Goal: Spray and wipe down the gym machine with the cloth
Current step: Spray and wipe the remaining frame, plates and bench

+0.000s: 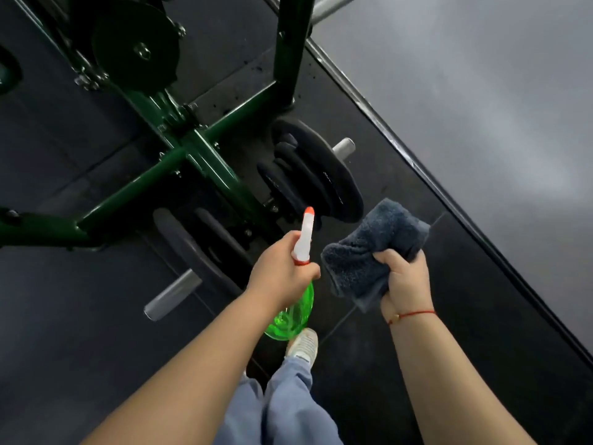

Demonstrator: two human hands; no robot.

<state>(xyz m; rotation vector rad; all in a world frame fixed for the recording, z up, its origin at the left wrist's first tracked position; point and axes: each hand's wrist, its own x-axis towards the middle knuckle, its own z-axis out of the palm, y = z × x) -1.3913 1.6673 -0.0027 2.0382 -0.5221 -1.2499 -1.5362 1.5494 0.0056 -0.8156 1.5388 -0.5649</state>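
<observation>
**Green frame (pixel 205 162) ready for spray**

The left hand (pixel 282 268) grips the bottle (pixel 293 316), its nozzle (pixel 308 211) toward the plates (pixel 321 175); the right hand (pixel 406 281) clutches the cloth (pixel 369 248) just beside. Aim at the frame, spray lightly, then wipe along it.

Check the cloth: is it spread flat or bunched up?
Bunched up: the cloth sits crumpled in thick folds, gripped by the right hand.

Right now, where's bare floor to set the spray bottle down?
Bare floor lies below the green base bar, left of the lower peg; another patch sits between the right hand and the edge strip. Crowded around the weight plates.
</observation>
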